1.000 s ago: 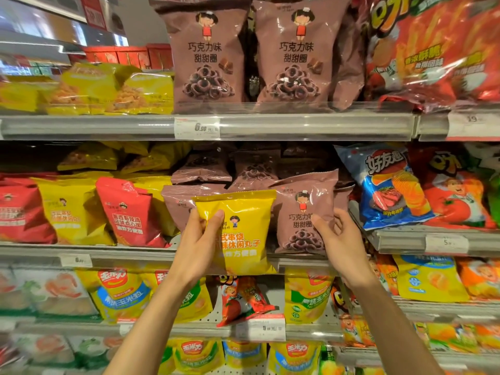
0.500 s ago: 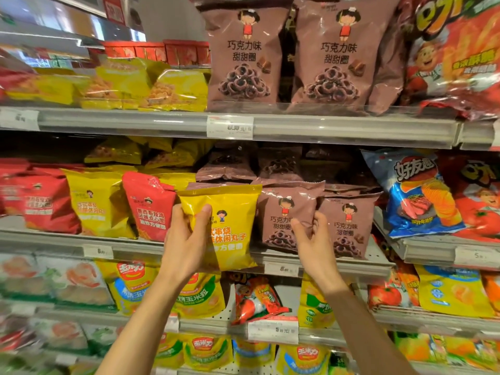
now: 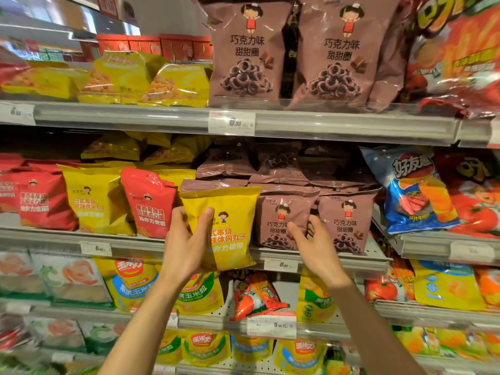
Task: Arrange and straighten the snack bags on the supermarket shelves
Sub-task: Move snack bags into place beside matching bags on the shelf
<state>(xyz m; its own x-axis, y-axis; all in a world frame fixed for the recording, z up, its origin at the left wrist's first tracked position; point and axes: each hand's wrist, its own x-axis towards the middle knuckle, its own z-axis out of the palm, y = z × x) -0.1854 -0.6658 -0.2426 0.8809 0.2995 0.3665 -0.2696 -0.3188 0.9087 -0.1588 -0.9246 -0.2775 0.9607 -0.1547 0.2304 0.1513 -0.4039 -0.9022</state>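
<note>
My left hand [image 3: 186, 244] grips a yellow snack bag [image 3: 230, 228] by its left edge and holds it upright in front of the middle shelf [image 3: 324, 259]. My right hand [image 3: 315, 244] reaches between two small brown chocolate-ring bags, the left one [image 3: 278, 220] and the right one [image 3: 349, 223], which stand upright at the shelf front. Its fingers are spread and touch the left brown bag's edge. A red bag [image 3: 148, 204] and a yellow bag [image 3: 92, 201] stand to the left of the held bag.
Flat brown bags [image 3: 270, 166] are stacked behind the standing ones. Large brown bags [image 3: 246, 50] fill the top shelf. Blue and red chip bags [image 3: 416, 190] sit on the right-hand shelf. Yellow corn-snack bags [image 3: 130, 282] and a red bag [image 3: 254, 296] hang below.
The view has shifted left and closer. My right hand let the brown bags settle upright and now rests between them. My left hand still holds the yellow bag.
</note>
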